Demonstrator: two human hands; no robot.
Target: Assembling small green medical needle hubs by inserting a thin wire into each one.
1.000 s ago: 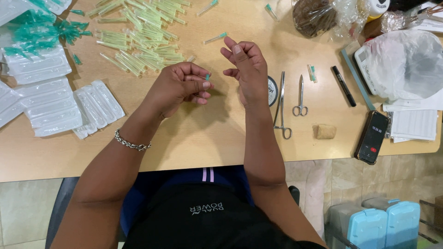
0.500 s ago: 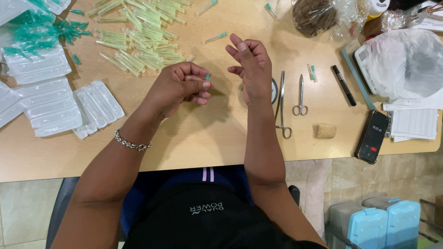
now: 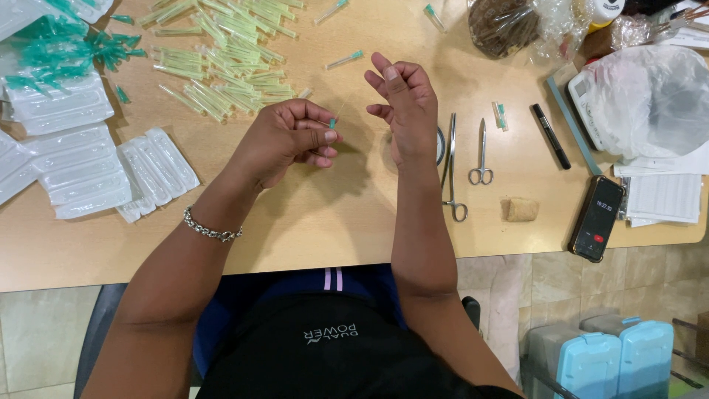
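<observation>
Smooth wooden table (image 3: 310, 222), left hand (image 3: 284, 140) around slim green-tipped needle (image 3: 334, 123).

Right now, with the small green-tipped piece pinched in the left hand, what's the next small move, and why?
Probably bring the right hand down and left to the green-tipped piece pinched in the left hand: the right hand is raised, open and apart from the piece.

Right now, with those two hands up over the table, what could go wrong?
The left hand pinches a tiny green-tipped piece between fingertips; it looks easy to drop, and could get lost among the pale tubes behind. If that tip is sharp, it might prick the right hand close beside it. The phone lies near the table edge, so an elbow bump could knock it off.
</observation>
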